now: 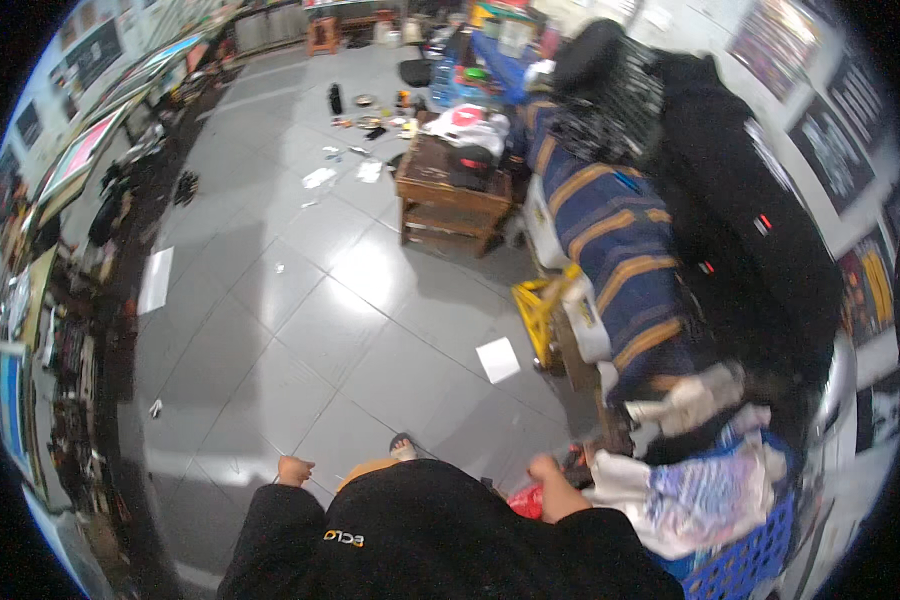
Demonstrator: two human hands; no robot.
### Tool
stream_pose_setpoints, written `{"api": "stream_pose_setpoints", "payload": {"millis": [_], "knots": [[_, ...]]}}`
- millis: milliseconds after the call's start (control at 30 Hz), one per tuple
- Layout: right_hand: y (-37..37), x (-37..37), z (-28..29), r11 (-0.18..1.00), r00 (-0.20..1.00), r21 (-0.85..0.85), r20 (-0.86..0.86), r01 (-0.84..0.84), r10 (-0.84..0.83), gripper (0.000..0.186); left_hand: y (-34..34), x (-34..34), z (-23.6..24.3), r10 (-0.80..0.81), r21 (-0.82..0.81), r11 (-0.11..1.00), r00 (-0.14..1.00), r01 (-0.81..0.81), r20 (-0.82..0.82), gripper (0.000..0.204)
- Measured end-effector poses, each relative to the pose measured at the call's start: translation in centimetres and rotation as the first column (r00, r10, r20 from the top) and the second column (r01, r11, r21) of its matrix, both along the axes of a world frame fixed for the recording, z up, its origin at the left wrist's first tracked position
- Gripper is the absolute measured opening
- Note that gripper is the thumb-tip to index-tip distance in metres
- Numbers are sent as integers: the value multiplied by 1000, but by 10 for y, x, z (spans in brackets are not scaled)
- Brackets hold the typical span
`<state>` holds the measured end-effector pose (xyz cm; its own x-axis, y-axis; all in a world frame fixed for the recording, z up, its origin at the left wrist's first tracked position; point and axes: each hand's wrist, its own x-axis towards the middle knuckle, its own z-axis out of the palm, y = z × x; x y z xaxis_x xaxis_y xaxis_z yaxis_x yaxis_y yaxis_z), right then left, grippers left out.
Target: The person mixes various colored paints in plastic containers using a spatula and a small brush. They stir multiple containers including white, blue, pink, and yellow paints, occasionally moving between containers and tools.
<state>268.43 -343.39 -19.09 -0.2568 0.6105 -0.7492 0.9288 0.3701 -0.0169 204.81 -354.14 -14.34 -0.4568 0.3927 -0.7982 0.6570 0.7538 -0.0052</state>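
My left hand [295, 470] hangs low beside my body, its fingers curled in and nothing visible in them. On the other side my right hand [558, 492] is held out from the black sleeve with its fingers closed. A red, shiny, bag-like thing [526, 501] shows right against that hand; blur hides whether the fingers grip it. Close by the right hand lie light, patterned clothes [705, 490] heaped over a blue plastic basket [745, 560]. One sandalled foot [402, 446] is on the grey tiled floor ahead of me.
A wooden table [450, 200] with a black cap stands ahead. To the right run striped navy cloth [610, 230], a yellow metal stand [545, 310] and hanging black garments [750, 200]. White paper [498, 360] and small items lie on the floor. Framed screens [80, 155] line the left.
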Motion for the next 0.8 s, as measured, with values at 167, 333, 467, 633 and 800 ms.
{"api": "stream_pose_setpoints", "payload": {"millis": [167,333,467,633,800], "knots": [[-10,-41,-16,212,234,-317,30,924,-972,38,-21,-98,-37,-402,-43,916,909,400,-110,21],[112,-131,67,222,259,-304,88,926,-962,33,94,-114,-12,352,187,908,924,-376,150,20],[279,-238,103,379,414,-288,68,879,-908,29,194,-154,14,701,343,548,643,-763,309,22],[557,-357,2,926,922,-80,-91,369,-376,17,280,-199,35,729,354,512,614,-782,303,30],[742,-608,91,900,559,-92,-755,426,-342,17,337,-257,61,810,448,316,483,-836,331,35]]}}
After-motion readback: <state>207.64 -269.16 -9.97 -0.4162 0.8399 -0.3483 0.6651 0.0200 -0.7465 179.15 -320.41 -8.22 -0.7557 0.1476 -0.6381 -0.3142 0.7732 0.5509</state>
